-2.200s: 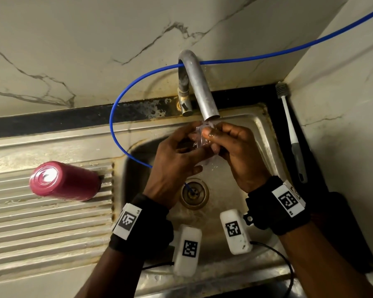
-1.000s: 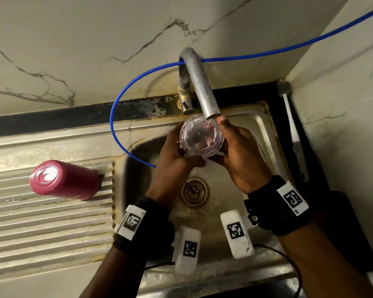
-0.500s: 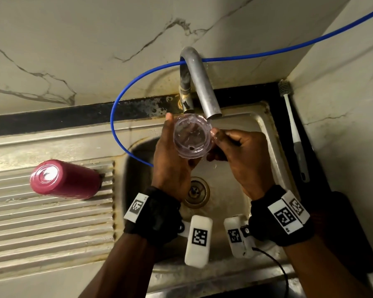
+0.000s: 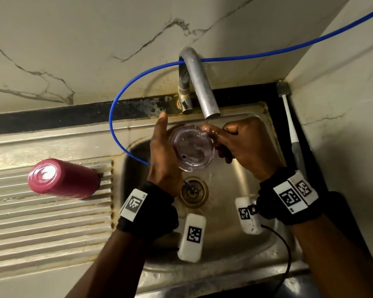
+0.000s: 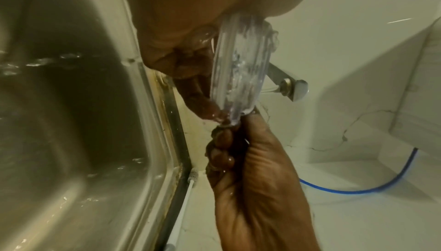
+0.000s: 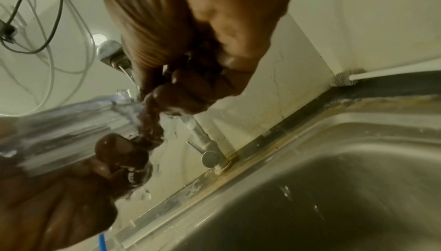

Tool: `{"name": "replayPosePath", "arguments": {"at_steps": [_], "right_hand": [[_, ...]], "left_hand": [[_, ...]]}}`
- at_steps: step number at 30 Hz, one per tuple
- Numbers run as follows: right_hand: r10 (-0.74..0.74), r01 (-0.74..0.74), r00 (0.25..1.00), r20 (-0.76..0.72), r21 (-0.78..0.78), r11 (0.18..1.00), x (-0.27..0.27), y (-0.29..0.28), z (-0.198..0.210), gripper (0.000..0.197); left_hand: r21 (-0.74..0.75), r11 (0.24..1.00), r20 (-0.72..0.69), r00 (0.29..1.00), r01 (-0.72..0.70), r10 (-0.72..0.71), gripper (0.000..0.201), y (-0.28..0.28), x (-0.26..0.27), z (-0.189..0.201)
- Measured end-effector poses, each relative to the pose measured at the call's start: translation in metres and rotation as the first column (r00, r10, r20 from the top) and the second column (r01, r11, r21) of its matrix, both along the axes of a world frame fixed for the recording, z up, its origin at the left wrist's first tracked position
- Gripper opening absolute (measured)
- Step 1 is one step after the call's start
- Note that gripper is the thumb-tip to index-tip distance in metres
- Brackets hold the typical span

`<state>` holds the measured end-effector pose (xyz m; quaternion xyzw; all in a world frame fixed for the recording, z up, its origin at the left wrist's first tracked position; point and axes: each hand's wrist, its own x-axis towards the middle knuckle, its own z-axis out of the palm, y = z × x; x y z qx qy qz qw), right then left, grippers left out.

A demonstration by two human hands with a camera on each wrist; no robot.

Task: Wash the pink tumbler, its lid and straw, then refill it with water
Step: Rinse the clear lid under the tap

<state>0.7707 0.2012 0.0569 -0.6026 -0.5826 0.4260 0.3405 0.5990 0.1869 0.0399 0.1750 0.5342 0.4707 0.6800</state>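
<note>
The clear plastic lid [image 4: 191, 149] is held flat-side up just under the tap spout [image 4: 202, 87], over the sink basin [image 4: 235, 186]. Water runs onto its far edge. My left hand [image 4: 159, 151] cups the lid from the left with its fingers underneath and its thumb pointing up. My right hand [image 4: 243, 145], fingers curled, pinches the lid's right rim. The left wrist view shows the wet lid [image 5: 241, 66] edge-on between both hands. The pink tumbler [image 4: 63, 179] lies on its side on the ribbed drainboard at the left. No straw shows.
A blue tube [image 4: 116, 104] loops from the right wall behind the spout and down into the drain [image 4: 193, 191]. A white bottle brush [image 4: 291, 130] lies along the right wall. The tap handle [image 6: 210, 158] sits behind the basin.
The lid went from bunched between my fingers to held flat, then dropped slightly under the spout. My left thumb lifted off it, and my right fingers moved onto its rim.
</note>
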Motion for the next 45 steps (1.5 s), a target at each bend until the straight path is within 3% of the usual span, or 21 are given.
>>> {"name": "replayPosePath", "arguments": {"at_steps": [5, 9, 12, 14, 17, 20, 23, 26, 31, 38, 45], "right_hand": [[0.052, -0.058, 0.992, -0.113, -0.052, 0.997, 0.001, -0.008, -0.006, 0.012], [-0.117, 0.115, 0.983, -0.141, -0.021, 0.993, -0.008, -0.008, -0.006, 0.027], [-0.163, 0.164, 0.979, -0.126, 0.001, 0.986, -0.014, -0.009, -0.005, 0.041], [-0.174, 0.176, 0.979, -0.109, 0.007, 0.984, -0.017, -0.011, -0.006, 0.036], [-0.153, 0.152, 0.971, -0.185, -0.019, 0.988, -0.021, -0.017, -0.009, 0.013], [-0.103, 0.102, 0.969, -0.226, -0.014, 0.995, -0.024, -0.025, -0.014, 0.027], [-0.149, 0.143, 0.962, -0.230, -0.041, 0.989, -0.028, -0.026, -0.015, 0.036], [-0.264, 0.246, 0.932, -0.248, -0.099, 0.964, -0.029, -0.019, -0.014, 0.023], [-0.258, 0.266, 0.957, -0.130, 0.049, 0.963, -0.019, -0.009, -0.015, 0.018], [-0.198, 0.214, 0.969, -0.148, 0.106, 0.971, -0.017, -0.007, -0.018, 0.017], [-0.134, 0.155, 0.978, -0.158, 0.136, 0.978, -0.028, -0.021, -0.016, 0.036]], "left_hand": [[0.012, 0.995, 0.012, 0.995, -0.097, 0.097, 0.082, 0.004, -0.001, 0.006], [0.075, 0.997, 0.031, 0.999, -0.033, 0.031, 0.081, 0.000, 0.006, 0.010], [0.097, 0.995, 0.024, 1.000, 0.000, -0.002, 0.075, -0.002, 0.008, 0.009], [0.116, 0.993, -0.019, 0.999, -0.031, 0.033, 0.070, 0.000, 0.008, 0.005], [0.096, 0.982, -0.016, 0.986, -0.161, 0.163, 0.066, 0.003, 0.009, -0.001], [0.068, 0.963, 0.011, 0.966, -0.260, 0.260, 0.061, 0.005, 0.010, 0.002], [0.051, 0.966, 0.056, 0.966, -0.253, 0.251, 0.062, 0.001, 0.015, 0.005], [0.062, 0.975, 0.123, 0.971, -0.212, 0.203, 0.056, -0.004, 0.018, 0.006], [-0.005, 0.999, 0.209, 0.976, -0.052, 0.052, 0.037, -0.001, 0.008, 0.011], [-0.170, 0.983, 0.082, 0.995, 0.064, -0.050, 0.071, 0.011, 0.008, 0.018], [-0.114, 0.982, -0.027, 0.989, -0.148, 0.146, 0.058, 0.010, 0.019, 0.019]]}}
